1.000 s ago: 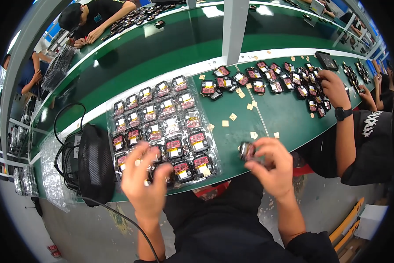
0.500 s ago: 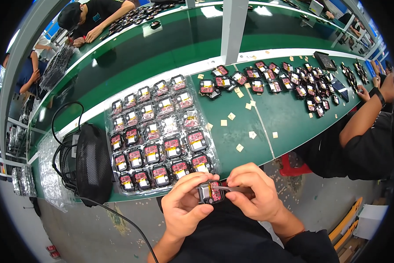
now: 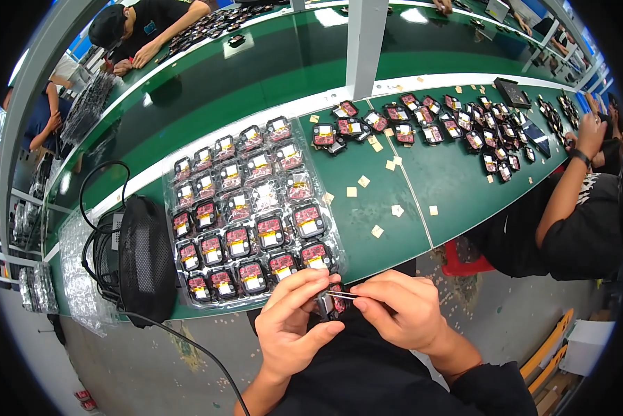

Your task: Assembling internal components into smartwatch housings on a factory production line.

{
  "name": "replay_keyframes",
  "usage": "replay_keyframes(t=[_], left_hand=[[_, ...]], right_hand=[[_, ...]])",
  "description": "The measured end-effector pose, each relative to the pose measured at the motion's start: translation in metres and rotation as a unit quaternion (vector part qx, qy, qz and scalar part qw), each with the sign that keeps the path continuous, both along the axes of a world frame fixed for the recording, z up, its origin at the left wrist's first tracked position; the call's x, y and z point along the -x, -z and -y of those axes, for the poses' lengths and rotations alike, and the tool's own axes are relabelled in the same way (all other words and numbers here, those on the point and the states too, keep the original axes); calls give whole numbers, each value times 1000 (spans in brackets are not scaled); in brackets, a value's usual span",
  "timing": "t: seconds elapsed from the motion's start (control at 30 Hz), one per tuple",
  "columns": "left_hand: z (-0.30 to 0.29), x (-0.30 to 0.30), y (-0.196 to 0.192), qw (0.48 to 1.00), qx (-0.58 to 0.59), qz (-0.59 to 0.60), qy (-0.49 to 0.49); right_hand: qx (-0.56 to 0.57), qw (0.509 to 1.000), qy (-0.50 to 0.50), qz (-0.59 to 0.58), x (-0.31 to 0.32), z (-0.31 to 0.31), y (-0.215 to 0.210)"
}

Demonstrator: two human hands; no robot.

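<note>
Left hand (image 3: 288, 329): I grip black, square-cased electronic module (image 3: 331, 306).
Right hand (image 3: 405, 312): I pinch slim silver tweezers (image 3: 352, 296).
Clear plastic tray (image 3: 331, 236): my eleven o'clock.

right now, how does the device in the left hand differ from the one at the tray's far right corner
The held device is tilted in the left hand; the corner device lies face up in the clear tray.
The held device has tweezers at it, from the right hand; the corner device has no hand near.
Both show black housing and red inside.
</note>
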State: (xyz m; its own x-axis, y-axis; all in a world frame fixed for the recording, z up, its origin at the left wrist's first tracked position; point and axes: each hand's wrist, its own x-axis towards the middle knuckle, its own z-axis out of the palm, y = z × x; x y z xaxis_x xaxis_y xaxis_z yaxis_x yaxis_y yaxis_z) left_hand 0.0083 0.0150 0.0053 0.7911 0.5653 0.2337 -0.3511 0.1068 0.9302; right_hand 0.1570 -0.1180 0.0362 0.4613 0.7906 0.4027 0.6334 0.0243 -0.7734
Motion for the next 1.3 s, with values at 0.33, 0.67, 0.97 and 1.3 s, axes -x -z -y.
replay_keyframes(t=[0.33,0.67,0.97,1.3], left_hand=[[3,0,1,1000,-6,-11,-17],[2,0,0,1000,1,-12,-11],[3,2,4,998,61,-4,-6],[2,4,10,994,105,7,-19]], right_hand=[[9,1000,24,-1,3,0,-1],[7,999,29,-11,4,2,3],[4,998,26,-54,5,3,8],[-50,991,55,111,2,1,20]])
